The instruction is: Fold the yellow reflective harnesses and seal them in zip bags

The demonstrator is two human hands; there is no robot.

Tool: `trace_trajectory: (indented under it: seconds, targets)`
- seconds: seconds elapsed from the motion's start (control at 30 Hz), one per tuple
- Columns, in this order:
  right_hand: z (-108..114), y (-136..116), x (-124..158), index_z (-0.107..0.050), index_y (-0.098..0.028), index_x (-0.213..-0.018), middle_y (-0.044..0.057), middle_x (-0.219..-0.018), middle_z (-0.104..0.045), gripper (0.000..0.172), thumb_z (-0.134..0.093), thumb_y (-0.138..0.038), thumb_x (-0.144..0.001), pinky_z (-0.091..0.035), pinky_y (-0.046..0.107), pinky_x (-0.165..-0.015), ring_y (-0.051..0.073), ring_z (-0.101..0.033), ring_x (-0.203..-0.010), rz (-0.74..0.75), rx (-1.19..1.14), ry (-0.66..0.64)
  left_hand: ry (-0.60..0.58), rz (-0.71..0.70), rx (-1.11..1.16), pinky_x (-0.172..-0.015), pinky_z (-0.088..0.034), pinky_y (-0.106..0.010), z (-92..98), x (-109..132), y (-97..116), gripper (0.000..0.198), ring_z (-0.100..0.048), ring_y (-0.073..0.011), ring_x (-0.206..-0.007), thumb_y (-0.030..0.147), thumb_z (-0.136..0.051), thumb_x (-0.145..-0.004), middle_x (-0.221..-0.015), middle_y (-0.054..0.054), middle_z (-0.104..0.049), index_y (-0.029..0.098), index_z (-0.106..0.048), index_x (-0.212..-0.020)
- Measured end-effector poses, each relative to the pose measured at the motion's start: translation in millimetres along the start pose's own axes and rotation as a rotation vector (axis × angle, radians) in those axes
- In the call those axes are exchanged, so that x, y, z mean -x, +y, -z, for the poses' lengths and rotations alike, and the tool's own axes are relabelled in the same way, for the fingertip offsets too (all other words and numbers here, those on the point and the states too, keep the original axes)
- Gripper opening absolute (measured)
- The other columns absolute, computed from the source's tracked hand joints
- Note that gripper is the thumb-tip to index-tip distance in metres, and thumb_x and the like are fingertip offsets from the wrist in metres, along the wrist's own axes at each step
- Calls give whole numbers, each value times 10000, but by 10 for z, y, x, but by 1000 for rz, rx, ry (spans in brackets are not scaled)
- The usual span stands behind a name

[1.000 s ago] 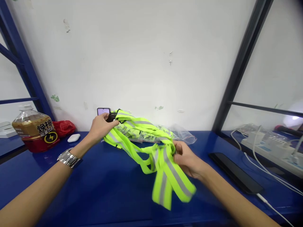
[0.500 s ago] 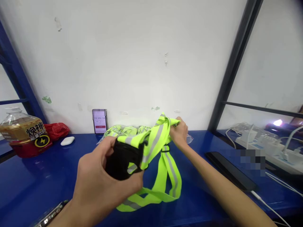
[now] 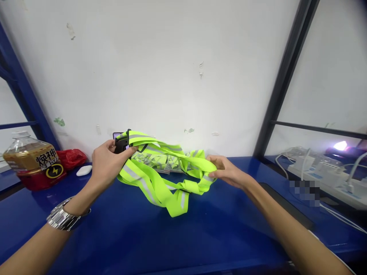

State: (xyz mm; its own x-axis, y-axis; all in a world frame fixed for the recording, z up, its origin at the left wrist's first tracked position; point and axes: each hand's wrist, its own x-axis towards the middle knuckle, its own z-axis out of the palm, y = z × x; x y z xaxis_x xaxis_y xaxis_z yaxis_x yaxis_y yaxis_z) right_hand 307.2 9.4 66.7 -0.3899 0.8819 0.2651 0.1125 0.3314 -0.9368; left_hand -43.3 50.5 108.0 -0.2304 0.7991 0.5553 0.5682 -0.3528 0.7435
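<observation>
Between my two hands hangs a neon yellow-green reflective strap harness (image 3: 149, 183) with silver-grey stripes, its bands looped and overlapping above the blue table. My left hand (image 3: 107, 160), with a metal watch (image 3: 64, 215) on the wrist, pinches the black buckle (image 3: 122, 142) at the harness's left end. At the other end, my right hand (image 3: 226, 170) is closed around bunched bands, thumb in front. Behind the straps lie clear plastic bags (image 3: 160, 162) with more yellow-green bands inside, partly hidden.
A large drink bottle (image 3: 34, 164), a red plastic bag (image 3: 71, 158) and a white earphone case (image 3: 84, 170) stand at the left. A dark phone (image 3: 286, 206) lies by my right forearm. Power strips with chargers and cables (image 3: 329, 172) fill the right side of the blue table (image 3: 160, 244).
My left hand has moved away and to the left with the buckle, and my right hand slightly right and lower. The straps now stretch sideways between them; the upright phone behind is mostly covered.
</observation>
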Motion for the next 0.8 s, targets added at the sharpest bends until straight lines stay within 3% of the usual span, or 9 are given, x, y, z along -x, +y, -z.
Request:
trace_trajectory:
  seconds: [0.07, 0.13, 0.23, 0.3, 0.37, 0.47, 0.6, 0.7, 0.8]
  targets:
    - [33, 53, -8, -478, -188, -665, -39, -627, -458, 189, -661, -235, -655, -352, 240, -558, 116, -437, -596, 3, 316, 200, 77, -23, -88, -507, -366, -314, -7, 3, -26, 450, -590, -242, -673, 559, -723, -621, -703, -36, -633, 186, -637, -858]
    - [42, 85, -7, -402, -204, -587, -57, -534, -345, 199, -588, -177, -654, -293, 248, -524, 110, -345, -531, -1, 671, 529, 63, -63, -139, -511, -363, -315, -7, 28, -21, 447, -581, -231, -650, 565, -714, -621, -676, -30, -625, 187, -639, -849]
    - [-1, 50, 32, -536, -198, -726, 10, -672, -512, 140, -516, -117, -613, -373, 308, -615, 175, -458, -639, 39, 992, 829, 56, -131, -223, -524, -356, -315, -7, 71, 3, 415, -562, -217, -629, 562, -693, -629, -649, -16, -606, 198, -613, -812]
    - [-41, -14, 76, -607, -207, -975, 92, -1000, -605, 387, -501, -106, -616, -421, 401, -784, 268, -531, -915, 164, 997, 689, 85, -162, -269, -538, -352, -315, -7, 87, 20, 386, -553, -213, -627, 544, -689, -631, -635, -4, -585, 209, -578, -787]
    - [-63, -70, 117, -599, -231, -1120, 100, -1183, -584, 464, -485, -123, -684, -404, 453, -911, 295, -495, -1111, 245, 787, 364, 107, -176, -277, -558, -357, -315, -6, 84, 39, 371, -556, -217, -642, 527, -690, -627, -644, 2, -579, 217, -554, -778]
    - [-48, -82, 161, -601, -207, -1121, 81, -1025, -650, 335, -540, -229, -792, -444, 420, -901, 259, -573, -1023, 184, 318, -17, 117, -168, -275, -559, -349, -313, -4, 46, 74, 366, -549, -222, -644, 529, -682, -625, -625, 6, -555, 221, -544, -764]
    - [20, -37, 202, -612, -156, -1078, 40, -823, -626, 451, -720, -364, -693, -466, 352, -815, 216, -593, -858, 123, 9, -236, 113, -167, -265, -554, -338, -317, 0, -27, 127, 388, -526, -218, -617, 553, -683, -617, -600, 7, -526, 220, -543, -756]
    - [33, -93, 243, -617, -171, -1077, 22, -843, -596, 507, -770, -377, -639, -467, 305, -727, 182, -567, -790, 71, 35, -368, 118, -183, -267, -558, -340, -320, 4, -57, 166, 413, -524, -215, -618, 580, -687, -623, -624, -1, -541, 218, -525, -740]
    - [3, -184, 266, -623, -186, -839, -20, -743, -537, 308, -796, -318, -621, -422, 247, -600, 133, -498, -663, 67, 248, -228, 137, -204, -299, -557, -341, -319, 0, -55, 195, 441, -523, -214, -628, 611, -686, -632, -647, -8, -552, 217, -518, -738]
